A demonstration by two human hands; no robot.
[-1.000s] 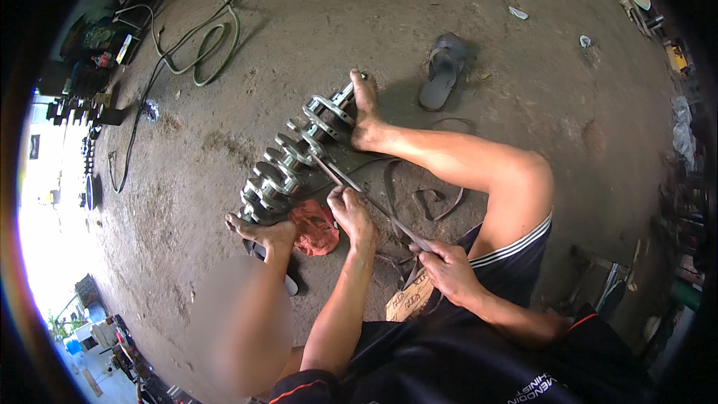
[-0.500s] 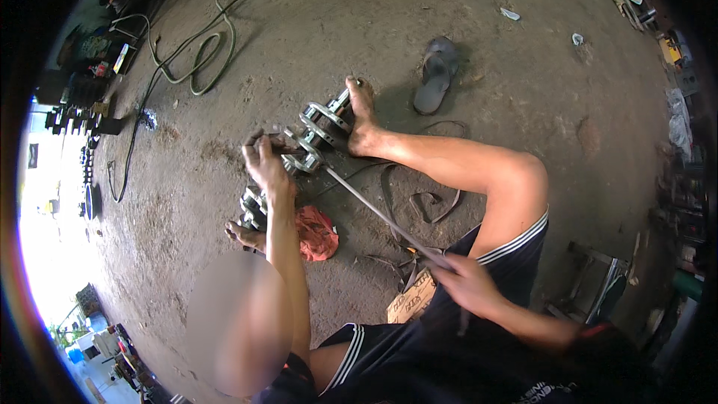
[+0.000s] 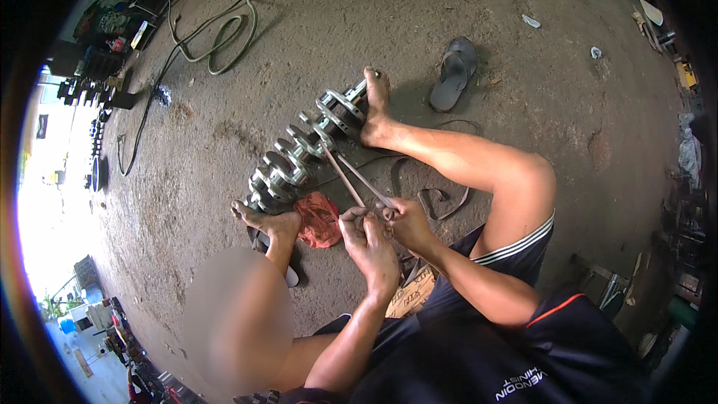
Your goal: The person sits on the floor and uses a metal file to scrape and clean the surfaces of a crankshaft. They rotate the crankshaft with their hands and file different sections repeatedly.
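Note:
A metal crankshaft point(image 3: 278, 167) lies slantwise on the floor, braced between my two bare feet. From one of its journals a long narrow strip point(image 3: 345, 177) runs back toward me in two lengths, seemingly looped around the journal. My left hand point(image 3: 370, 245) is closed on the end of the left length. Just right of it, my right hand point(image 3: 410, 226) grips the end of the other length. Both hands are close together in front of my body, and both lengths look taut.
Beside my left foot lies a crumpled red cloth or bag point(image 3: 319, 221). A dark strap point(image 3: 443, 214) curls near my right leg, with a brown cardboard piece point(image 3: 413, 294) by my lap. Farther off are a flip-flop point(image 3: 452, 78) and a hose point(image 3: 250, 26). Machine parts line the left side.
My left hand has left the crankshaft and come back toward my body, now holding one strip end. My right hand has moved forward and left, bringing the hands together.

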